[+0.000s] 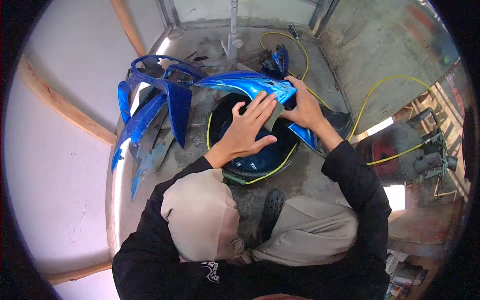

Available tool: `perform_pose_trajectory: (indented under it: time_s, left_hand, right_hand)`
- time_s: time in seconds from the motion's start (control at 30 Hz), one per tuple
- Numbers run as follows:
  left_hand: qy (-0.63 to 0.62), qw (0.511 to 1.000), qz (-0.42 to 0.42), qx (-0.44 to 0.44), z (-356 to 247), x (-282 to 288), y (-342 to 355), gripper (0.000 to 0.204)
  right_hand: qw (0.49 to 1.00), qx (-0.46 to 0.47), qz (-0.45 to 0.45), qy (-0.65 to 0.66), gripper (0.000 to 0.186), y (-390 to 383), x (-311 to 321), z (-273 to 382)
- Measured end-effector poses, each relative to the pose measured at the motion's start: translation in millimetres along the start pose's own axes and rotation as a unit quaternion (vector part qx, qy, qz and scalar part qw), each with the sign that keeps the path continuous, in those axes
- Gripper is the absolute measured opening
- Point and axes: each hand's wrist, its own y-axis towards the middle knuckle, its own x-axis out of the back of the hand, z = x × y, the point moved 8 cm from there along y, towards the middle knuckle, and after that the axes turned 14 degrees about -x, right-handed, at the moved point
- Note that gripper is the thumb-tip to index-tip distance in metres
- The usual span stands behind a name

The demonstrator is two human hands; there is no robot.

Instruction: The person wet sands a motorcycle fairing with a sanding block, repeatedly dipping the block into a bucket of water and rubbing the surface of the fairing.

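A curved blue plastic motorcycle fairing panel (pixel 227 82) lies across the space ahead of me, its right end scuffed pale. My right hand (pixel 304 106) is closed round that right end. My left hand (pixel 247 129) rests flat against the panel's near side, fingers stretched out and thumb apart. A small grey-green sheet (pixel 274 118), perhaps sandpaper, shows between the left fingertips and the right thumb; which hand bears it I cannot tell. Beneath both hands stands a round black basin (pixel 252 167) with dark liquid in it. A blue strip (pixel 303 136) shows under my right wrist.
More blue fairing parts (pixel 180 107) lie on the left, with a smaller blue piece (pixel 281 57) at the back. A grey pipe (pixel 233 45) rises from the floor. A yellow hose (pixel 372 102) runs towards a tank-like machine (pixel 400 150) on the right. White panels (pixel 65 95) line the left.
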Motion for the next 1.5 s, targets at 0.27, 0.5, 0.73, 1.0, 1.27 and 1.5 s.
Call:
perform_pose_trajectory:
  time_s: [0.27,0.5,0.73,1.0,1.27,1.5]
  left_hand:
    - [0.082,0.967,-0.096,0.22,85,24,-28,0.078]
    - [0.085,0.987,-0.087,0.107,58,28,-21,0.075]
    - [-0.01,0.989,-0.099,0.109,49,23,-8,0.072]
    - [0.07,0.962,-0.162,0.206,119,47,-55,0.073]
    - [-0.092,0.995,-0.04,0.004,16,17,4,0.071]
    - [0.069,0.96,-0.154,0.223,112,45,-55,0.072]
  right_hand:
    - [1.0,0.002,0.016,-0.004,0.125,-1,-4,18]
    - [1.0,0.005,0.015,0.008,0.125,0,-2,25]
    - [1.0,-0.018,0.02,0.005,0.125,-1,3,8]
    - [1.0,-0.008,0.029,0.002,0.125,2,-6,33]
    - [1.0,0.006,0.004,0.004,0.122,-2,1,10]
    - [1.0,0.013,0.014,0.01,0.126,2,-6,25]
